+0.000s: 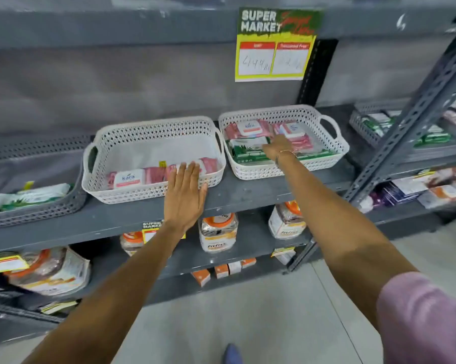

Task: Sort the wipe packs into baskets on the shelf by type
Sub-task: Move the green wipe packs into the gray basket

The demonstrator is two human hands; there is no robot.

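Two white perforated baskets stand side by side on the grey shelf. The left basket (153, 132) holds pink wipe packs (128, 178) along its front wall. The right basket (284, 111) holds pink packs (249, 127) at the back and green packs (248, 151) at the front. My left hand (186, 193) lies flat with fingers spread against the front rim of the left basket, holding nothing. My right hand (279, 145) reaches into the right basket and rests on the packs; whether its fingers grip one is hidden.
A grey basket (51, 203) with green packs sits at the far left of the shelf. A price sign (274, 46) hangs above the right basket. Jars (217, 232) fill the shelf below. A second rack (416, 122) with more packs stands at the right.
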